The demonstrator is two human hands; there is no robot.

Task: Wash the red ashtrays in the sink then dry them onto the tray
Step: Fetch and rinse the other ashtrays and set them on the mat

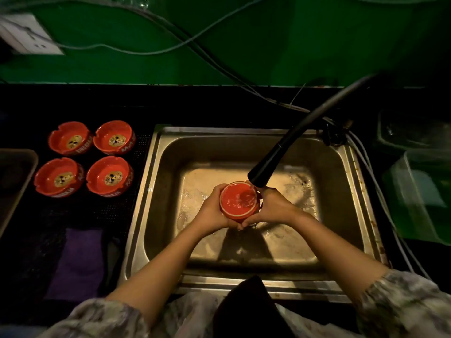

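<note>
Both hands, left hand (211, 209) and right hand (275, 206), gripped one ashtray (238, 200) with curled fingers under the tap (262, 173), centre frame, to rinse it.

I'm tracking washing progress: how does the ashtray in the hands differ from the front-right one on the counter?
The held ashtray is over the sink, bottom side up, wet under the faucet, gripped by the left hand and right hand. The counter ashtray sits upright and untouched, its printed inside showing. Both are red and round.

Dim kitchen (steel sink (156, 191), faucet (280, 157))
</note>
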